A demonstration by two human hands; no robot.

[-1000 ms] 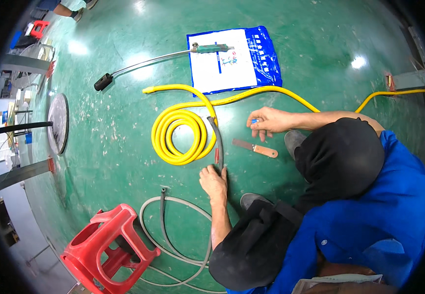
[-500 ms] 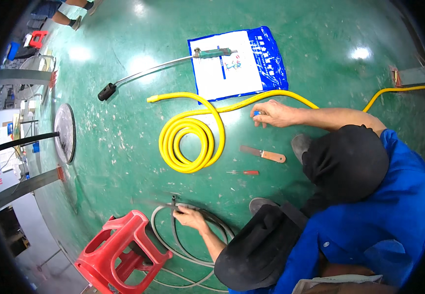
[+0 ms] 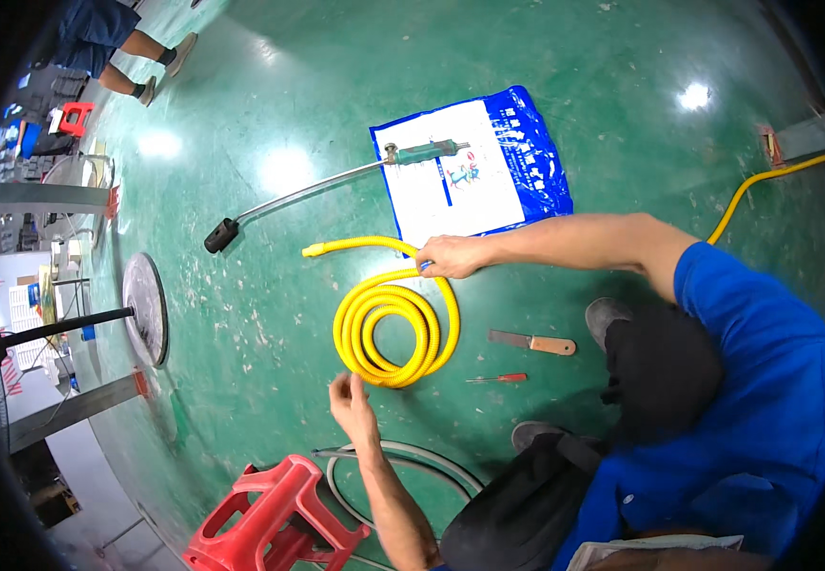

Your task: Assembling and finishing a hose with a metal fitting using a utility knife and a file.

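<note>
A yellow corrugated hose (image 3: pixel 341 330) lies coiled on the floor, its free end pointing left. My right hand (image 3: pixel 452 257) is closed over the upper part of the coil, with a small blue piece (image 3: pixel 425 265) showing at its fingertips. Whether the fingers also grip the hose is hidden. Just below the coil's lower edge is my left hand (image 3: pixel 353 409), fingers raised and slightly apart, with nothing seen in them. Behind that forearm, a grey hose (image 3: pixel 432 460) lies in loops. Right of the coil rest a wooden-handled scraper (image 3: pixel 550 345) and a red-handled screwdriver (image 3: pixel 510 378).
A torch (image 3: pixel 422 152) with a long metal tube lies across a blue-and-white bag (image 3: pixel 474 190). At the lower left stands a red plastic stool (image 3: pixel 289 485). A round-based stand (image 3: pixel 151 314) is farther left. Another person's legs (image 3: pixel 137 57) show at the upper left.
My left hand has let go of the grey hose and moved up toward the yellow coil. My right hand has moved left onto the yellow hose. The whole view has shifted somewhat.
</note>
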